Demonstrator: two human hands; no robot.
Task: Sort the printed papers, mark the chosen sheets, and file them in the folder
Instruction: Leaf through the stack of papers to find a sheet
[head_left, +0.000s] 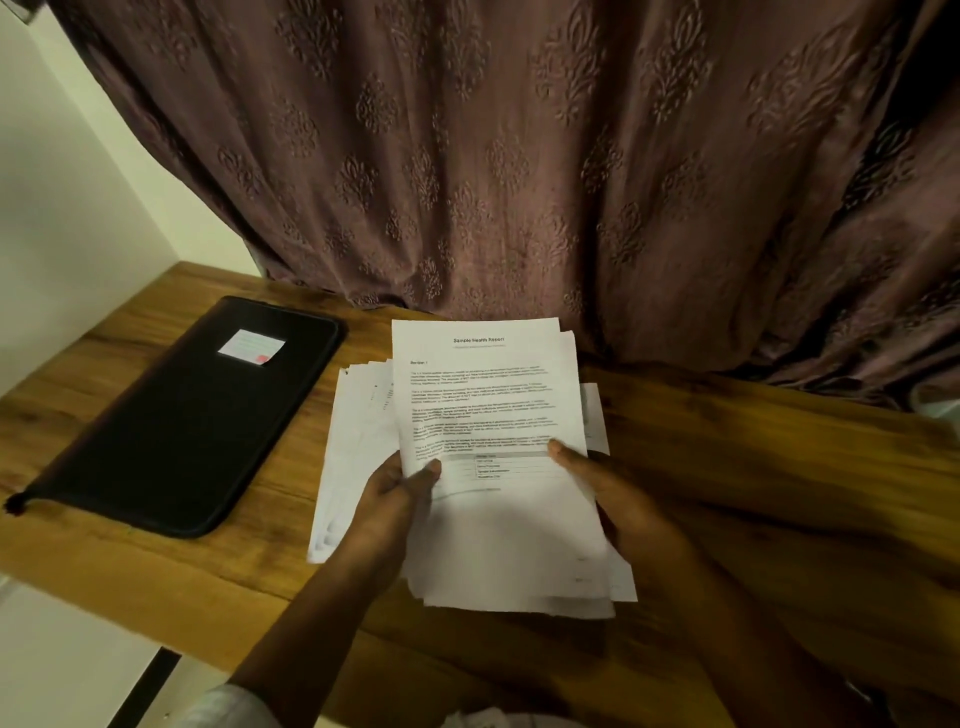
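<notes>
A stack of printed papers (488, 405) is lifted over the wooden table; its top sheet is headed "Sample Health Report". My left hand (395, 499) grips the stack's lower left edge, thumb on top. On the lower right edge, my right hand (608, 488) holds it the same way. More loose sheets (353, 447) lie fanned on the table beneath and to the left. A black zipped folder (192, 415) with a small white label lies closed on the table at the left, apart from both hands.
The wooden table (753, 467) runs across the view, its front edge near the bottom left. A brown patterned curtain (519, 156) hangs behind the table and drapes onto its back edge. A pale wall (67, 208) stands at the left.
</notes>
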